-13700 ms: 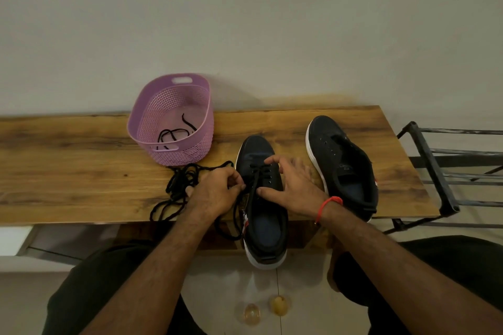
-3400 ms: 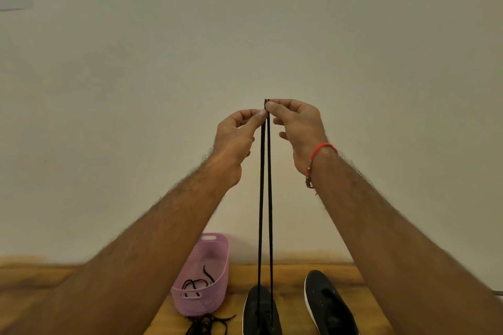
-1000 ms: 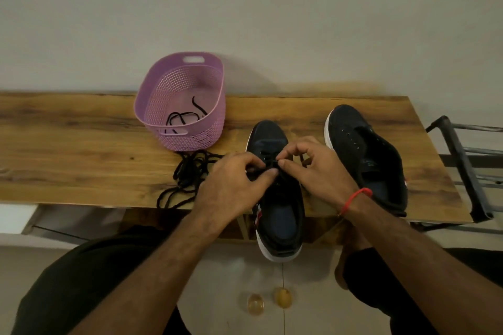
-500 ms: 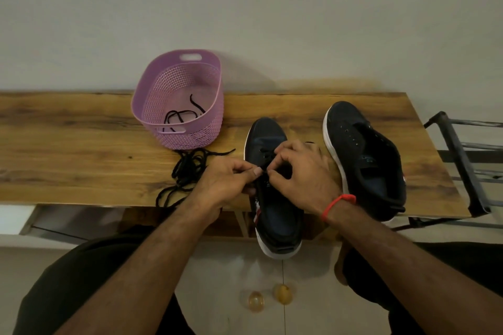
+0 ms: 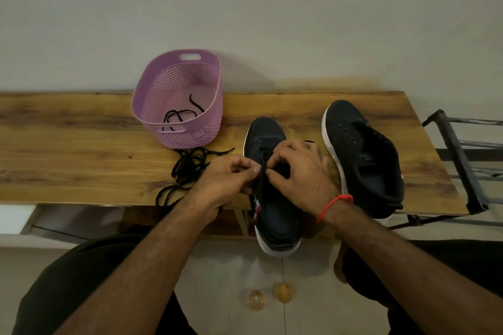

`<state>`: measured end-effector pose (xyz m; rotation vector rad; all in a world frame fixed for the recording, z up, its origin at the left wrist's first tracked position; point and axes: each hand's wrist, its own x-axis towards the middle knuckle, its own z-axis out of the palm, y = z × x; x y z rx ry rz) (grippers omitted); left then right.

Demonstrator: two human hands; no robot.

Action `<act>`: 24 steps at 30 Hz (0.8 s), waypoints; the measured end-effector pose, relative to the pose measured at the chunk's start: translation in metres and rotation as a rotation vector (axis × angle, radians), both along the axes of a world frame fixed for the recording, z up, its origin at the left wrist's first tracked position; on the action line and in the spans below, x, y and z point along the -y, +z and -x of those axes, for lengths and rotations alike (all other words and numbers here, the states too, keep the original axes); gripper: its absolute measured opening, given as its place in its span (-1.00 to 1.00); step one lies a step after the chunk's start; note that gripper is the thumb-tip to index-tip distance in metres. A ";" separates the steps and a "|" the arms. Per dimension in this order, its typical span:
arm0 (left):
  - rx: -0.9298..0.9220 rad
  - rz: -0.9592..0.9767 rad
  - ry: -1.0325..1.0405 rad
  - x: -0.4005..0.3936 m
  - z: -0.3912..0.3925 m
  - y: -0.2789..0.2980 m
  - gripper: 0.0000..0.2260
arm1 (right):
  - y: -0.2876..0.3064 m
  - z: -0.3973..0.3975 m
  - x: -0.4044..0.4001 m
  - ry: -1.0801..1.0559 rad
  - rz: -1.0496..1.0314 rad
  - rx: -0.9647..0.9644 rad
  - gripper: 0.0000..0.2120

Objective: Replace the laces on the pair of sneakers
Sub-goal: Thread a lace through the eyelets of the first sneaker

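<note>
Backdrop: plain pale wall fills the upper half of the frame; a wooden bench top (image 5: 81, 144) with strong brown grain runs across the middle, over a light tiled floor.
Near sneaker: dark fabric sneaker (image 5: 268, 190) with a white sole, centre of the frame, toe pointing up-frame, heel overhanging the bench's near edge.
Far sneaker: matching unlaced sneaker (image 5: 362, 155) to its right, bare eyelets showing, angled toward the upper left.
Lace in work: thin black lace (image 5: 260, 179) rising from the near sneaker's eyelet rows, pinched by both hands.
Loose laces: tangled black laces (image 5: 187, 171) lying on the wood just left of the near sneaker, trailing over the bench edge.
Basket: oval lilac plastic basket (image 5: 177, 100), perforated walls and slot handles, upper left of centre, with another black lace (image 5: 179, 117) coiled inside.
Left hand: left hand (image 5: 226, 182) curled, thumb and forefinger pinching the lace at the sneaker's left side.
Right hand: right hand (image 5: 299, 171) arched over the tongue, fingertips bent inward and pinching the same lace; a red thread bracelet (image 5: 334, 204) circles the wrist.
Right edge: dark metal rack (image 5: 460, 166) beside the bench.
Floor: two small amber rounded objects (image 5: 269, 296), bottom centre.
</note>
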<state>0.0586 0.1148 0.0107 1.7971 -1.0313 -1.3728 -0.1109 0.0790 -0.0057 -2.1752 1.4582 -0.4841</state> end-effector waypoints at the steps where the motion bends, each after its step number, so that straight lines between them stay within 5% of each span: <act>1: 0.020 -0.002 0.004 0.001 -0.001 0.002 -0.94 | 0.000 0.001 0.001 0.011 -0.010 -0.009 -0.83; 4: -0.029 0.010 0.145 0.005 -0.008 0.008 -0.84 | 0.000 0.006 0.005 0.050 -0.039 -0.040 -0.74; 9: -0.505 0.171 0.498 0.012 -0.026 0.020 -0.75 | 0.001 0.009 0.008 0.071 -0.059 -0.025 -0.74; 11: -0.327 0.205 0.407 0.011 -0.028 0.018 -0.82 | 0.002 0.010 0.010 0.070 -0.069 -0.025 -0.74; 15: 0.484 0.388 -0.310 0.006 -0.024 0.007 -0.85 | 0.006 0.011 0.012 0.059 -0.080 -0.037 -0.72; 19: 0.616 0.289 -0.488 0.005 -0.025 0.005 -0.85 | 0.006 0.014 0.013 0.050 -0.083 -0.041 -0.67; 21: 0.622 0.342 -0.317 0.006 -0.028 0.010 -0.87 | 0.006 0.015 0.014 0.056 -0.093 -0.041 -0.65; 24: 0.453 0.541 0.343 0.008 -0.038 0.021 -0.79 | 0.006 0.015 0.014 0.066 -0.104 -0.037 -0.60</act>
